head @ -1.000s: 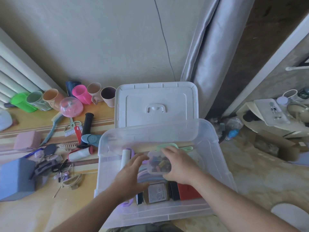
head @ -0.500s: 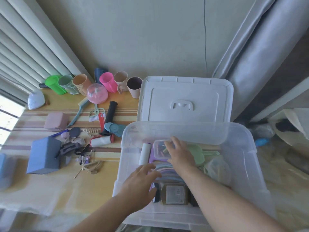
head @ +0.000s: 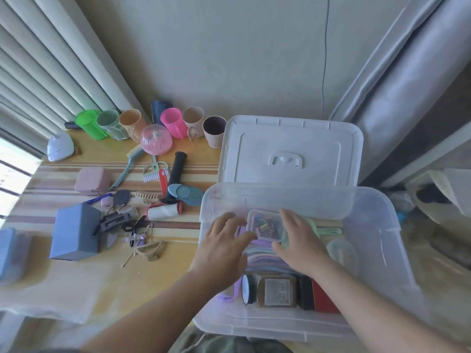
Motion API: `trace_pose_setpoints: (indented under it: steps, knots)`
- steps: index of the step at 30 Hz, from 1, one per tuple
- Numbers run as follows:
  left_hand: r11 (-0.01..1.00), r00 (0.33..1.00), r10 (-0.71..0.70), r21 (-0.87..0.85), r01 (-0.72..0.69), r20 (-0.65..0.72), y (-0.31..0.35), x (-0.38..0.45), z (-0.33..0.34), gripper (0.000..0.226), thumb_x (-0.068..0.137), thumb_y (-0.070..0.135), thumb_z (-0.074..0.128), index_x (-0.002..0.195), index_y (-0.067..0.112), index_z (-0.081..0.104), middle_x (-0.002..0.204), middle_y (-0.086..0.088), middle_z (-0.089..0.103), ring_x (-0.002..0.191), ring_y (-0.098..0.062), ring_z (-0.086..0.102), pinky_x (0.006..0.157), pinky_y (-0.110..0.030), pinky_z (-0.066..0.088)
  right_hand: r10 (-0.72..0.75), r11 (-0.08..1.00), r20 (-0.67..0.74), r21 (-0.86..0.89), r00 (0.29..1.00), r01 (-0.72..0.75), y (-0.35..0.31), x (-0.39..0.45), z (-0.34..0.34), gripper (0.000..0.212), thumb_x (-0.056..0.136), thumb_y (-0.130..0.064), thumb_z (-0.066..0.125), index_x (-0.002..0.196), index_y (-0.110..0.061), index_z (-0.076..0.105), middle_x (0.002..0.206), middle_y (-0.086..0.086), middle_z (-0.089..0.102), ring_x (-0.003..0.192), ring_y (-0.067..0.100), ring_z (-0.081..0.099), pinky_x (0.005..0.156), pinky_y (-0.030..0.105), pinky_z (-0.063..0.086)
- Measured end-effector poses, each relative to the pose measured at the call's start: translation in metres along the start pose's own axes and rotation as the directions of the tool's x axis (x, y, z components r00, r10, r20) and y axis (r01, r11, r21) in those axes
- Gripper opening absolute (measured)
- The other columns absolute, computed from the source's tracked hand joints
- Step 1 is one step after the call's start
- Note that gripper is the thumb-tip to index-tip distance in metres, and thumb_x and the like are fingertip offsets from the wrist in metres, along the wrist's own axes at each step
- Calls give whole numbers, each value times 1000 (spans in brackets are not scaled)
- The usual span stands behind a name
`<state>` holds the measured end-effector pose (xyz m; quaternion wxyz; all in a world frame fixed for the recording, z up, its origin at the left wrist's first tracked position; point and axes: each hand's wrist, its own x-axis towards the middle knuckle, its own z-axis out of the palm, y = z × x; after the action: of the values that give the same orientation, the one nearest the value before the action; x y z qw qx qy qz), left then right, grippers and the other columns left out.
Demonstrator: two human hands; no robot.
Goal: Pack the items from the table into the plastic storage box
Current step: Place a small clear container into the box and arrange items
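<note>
Both hands are down inside the clear box (head: pixel 377 250), which sits at the right end of the desk (head: pixel 76 271) with its near edge hanging over the front. The left hand (head: pixel 224 248) hovers with fingers spread, palm down, gripping nothing, its fingertips just beside a small clear case (head: pixel 265 222) of colored bits. The right hand (head: pixel 298 240) lies flat on the case's right side, fingers loosely apart, covering rather than clamped on it; whether it presses down, I cannot tell. Under the case lies a stack of pastel sheets (head: pixel 262 261), and a mint scoop (head: pixel 328 230) pokes out past the right hand. Along the box's near wall stand a tape roll (head: pixel 248 289), a brown jar (head: pixel 277 291) and a red-and-black block (head: pixel 321 296). The white lid (head: pixel 290 149) leans just behind the box against the wall. Plenty is unpacked on the desk: a row of cups (head: pixel 132 122) at the back, a pink dome (head: pixel 156 136), a black handle (head: pixel 177 169), a lint roller (head: pixel 164 212), a blue disc (head: pixel 186 194), a pink block (head: pixel 93 180), and a blue-grey box (head: pixel 75 231) with scissors (head: pixel 133 225) nearby.
</note>
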<state>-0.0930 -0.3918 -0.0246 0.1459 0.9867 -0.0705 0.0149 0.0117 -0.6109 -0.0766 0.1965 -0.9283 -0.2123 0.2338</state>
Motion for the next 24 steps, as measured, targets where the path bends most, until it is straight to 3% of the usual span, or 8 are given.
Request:
trace_pose_setpoints:
  steps: [3,6,9,11,13,16,19,24]
  knots:
    - [998,995,-47,-46,43,-88,-21,7,-21,46,78,33,76,122,30,66,131,-4,56,131,-33,46,107,-45,41,2,1000,-92,21,996,0,-5,-16,-4,86,95,-39,69,166,-18,24,169,2,29,155,23,27,124,35,25]
    - [985,979,-137,-129,118,-153,-59,9,-36,40,85,39,72,124,31,64,134,0,53,129,-29,44,107,-44,37,-70,995,-258,45,964,84,-34,-11,-11,72,90,-24,76,155,-12,46,154,8,49,143,31,45,117,32,31]
    - [963,946,-237,-178,200,-220,-110,0,-46,38,85,32,75,122,27,66,130,1,54,123,-27,46,106,-44,37,-217,963,-509,26,833,267,-94,15,-19,57,79,-5,79,133,-7,63,127,12,61,116,36,58,104,32,39]
    - [947,932,-307,-158,279,-192,-149,-9,-50,37,84,28,77,120,26,68,130,0,54,123,-30,46,104,-48,40,-303,931,-550,2,778,364,-147,36,-20,53,76,-3,76,128,-8,65,120,11,62,110,33,56,100,34,42]
    - [903,904,-424,-107,417,-60,-191,-21,-50,40,85,32,75,124,29,66,135,0,51,128,-30,40,106,-54,41,-382,902,-493,-14,782,432,-199,58,-11,50,79,-8,72,128,-11,66,120,8,60,111,29,54,98,36,45]
    - [836,831,-540,-32,549,132,-247,-42,-47,42,87,35,66,128,37,62,140,3,48,134,-29,32,112,-51,35,-381,919,-279,-13,881,393,-252,100,20,49,85,-19,66,134,-19,61,123,1,55,115,29,52,93,45,53]
    - [847,824,-515,-10,532,237,-282,-52,-39,45,88,35,58,132,40,59,143,5,48,135,-29,33,114,-49,32,-183,973,-29,-146,983,177,-276,147,51,59,91,-28,65,147,-29,45,135,0,48,123,31,47,96,49,52]
    - [867,827,-464,-31,498,316,-314,-49,-25,48,88,36,55,135,43,55,145,6,45,138,-27,30,116,-47,29,58,930,125,-369,990,-8,-286,207,85,79,93,-22,69,160,-27,28,149,6,46,126,35,50,99,48,50]
